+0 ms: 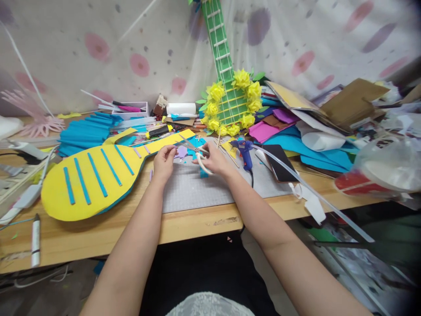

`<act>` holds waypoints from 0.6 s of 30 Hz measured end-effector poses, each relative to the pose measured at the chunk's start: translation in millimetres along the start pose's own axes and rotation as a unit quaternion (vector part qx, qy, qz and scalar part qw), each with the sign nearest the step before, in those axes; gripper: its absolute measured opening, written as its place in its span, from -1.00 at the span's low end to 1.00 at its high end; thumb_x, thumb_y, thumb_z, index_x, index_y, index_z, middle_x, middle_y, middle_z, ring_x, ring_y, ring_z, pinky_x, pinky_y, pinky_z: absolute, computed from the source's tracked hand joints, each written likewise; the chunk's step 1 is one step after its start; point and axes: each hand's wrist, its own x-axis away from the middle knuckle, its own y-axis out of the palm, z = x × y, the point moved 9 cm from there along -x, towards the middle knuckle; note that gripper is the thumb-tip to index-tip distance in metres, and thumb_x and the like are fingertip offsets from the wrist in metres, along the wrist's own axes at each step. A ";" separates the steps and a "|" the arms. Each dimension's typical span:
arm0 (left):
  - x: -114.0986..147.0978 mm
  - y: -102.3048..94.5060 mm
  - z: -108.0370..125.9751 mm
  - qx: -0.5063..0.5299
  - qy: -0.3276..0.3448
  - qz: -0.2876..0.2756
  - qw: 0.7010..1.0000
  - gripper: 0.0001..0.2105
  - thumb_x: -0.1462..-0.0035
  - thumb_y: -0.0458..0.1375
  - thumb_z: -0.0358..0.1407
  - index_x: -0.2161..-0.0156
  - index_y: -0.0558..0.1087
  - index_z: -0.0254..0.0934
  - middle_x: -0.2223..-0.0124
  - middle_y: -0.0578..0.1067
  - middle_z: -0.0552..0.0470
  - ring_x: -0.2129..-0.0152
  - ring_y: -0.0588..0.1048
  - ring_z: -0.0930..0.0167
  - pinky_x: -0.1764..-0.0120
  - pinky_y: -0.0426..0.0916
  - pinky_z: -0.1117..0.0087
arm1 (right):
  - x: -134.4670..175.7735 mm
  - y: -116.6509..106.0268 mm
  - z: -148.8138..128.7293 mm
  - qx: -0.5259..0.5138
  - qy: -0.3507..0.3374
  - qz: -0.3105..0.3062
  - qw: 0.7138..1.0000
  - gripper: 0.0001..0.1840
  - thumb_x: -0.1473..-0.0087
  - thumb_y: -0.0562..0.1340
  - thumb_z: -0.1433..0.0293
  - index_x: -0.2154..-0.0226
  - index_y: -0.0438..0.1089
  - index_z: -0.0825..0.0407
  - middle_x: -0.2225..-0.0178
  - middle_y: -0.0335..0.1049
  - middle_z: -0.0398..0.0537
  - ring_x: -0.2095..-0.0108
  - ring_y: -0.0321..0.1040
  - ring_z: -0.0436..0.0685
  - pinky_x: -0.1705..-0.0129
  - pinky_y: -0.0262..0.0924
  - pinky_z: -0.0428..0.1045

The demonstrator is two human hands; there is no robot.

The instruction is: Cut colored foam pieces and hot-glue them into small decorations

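My right hand [215, 159] grips a pair of scissors [204, 166] by the white handles. Its blades are apart and point left, toward my other hand. The fingertips of my left hand [163, 163] are pinched together; whatever they hold is too small to make out. Just right of those fingertips is a piece of lilac paper [181, 152], under the blades. Blue paper scraps [198, 142] lie around it on the grey cutting mat [197, 193]. Left of my hands rests a yellow lute-shaped cutout [88, 180] with blue strips across its body and lilac strips on its neck.
A blue glue gun [244, 153] with a long glue stick [309, 195] stands to the right, beside a phone [281, 163]. A green paper guitar [226, 83] with yellow flowers leans at the back. A plastic tub [375, 171] sits far right, a marker [35, 241] front left.
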 end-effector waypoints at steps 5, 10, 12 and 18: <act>4.5 9.4 3.4 -0.033 0.016 -0.041 0.998 -0.84 -0.03 0.08 -0.22 0.34 0.40 -0.27 0.33 0.45 0.01 0.38 0.44 0.41 0.23 0.34 0.35 | 0.0 13.6 -15.6 0.124 -0.062 -0.005 0.990 -0.57 0.13 0.25 0.11 0.29 0.25 0.07 0.26 0.30 0.02 0.24 0.21 0.11 0.21 0.07 0.01; 6.3 12.1 4.1 -0.008 0.015 -0.042 0.999 -0.88 -0.02 0.10 -0.27 0.33 0.42 -0.27 0.33 0.45 0.01 0.40 0.44 0.41 0.23 0.34 0.34 | 3.0 16.5 -23.0 0.188 -0.070 -0.024 0.979 -0.59 0.06 0.18 0.06 0.33 0.28 0.07 0.35 0.32 -0.02 0.32 0.21 0.09 0.30 0.01 -0.04; 6.7 12.3 3.5 0.019 0.010 -0.036 0.999 -0.89 0.00 0.12 -0.31 0.32 0.42 -0.26 0.33 0.45 0.01 0.41 0.45 0.42 0.24 0.34 0.36 | 4.4 16.9 -25.7 0.201 -0.073 -0.024 0.977 -0.57 0.05 0.17 0.04 0.32 0.29 0.06 0.35 0.33 -0.03 0.33 0.22 0.08 0.32 -0.01 -0.06; 7.9 13.4 3.3 0.047 -0.006 -0.039 0.998 -0.90 0.03 0.17 -0.33 0.34 0.45 -0.27 0.33 0.46 0.01 0.43 0.44 0.44 0.25 0.34 0.40 | 6.1 18.7 -22.1 0.225 -0.048 -0.037 0.973 -0.55 0.03 0.12 -0.02 0.37 0.30 0.04 0.38 0.38 -0.05 0.37 0.25 0.06 0.41 -0.09 -0.07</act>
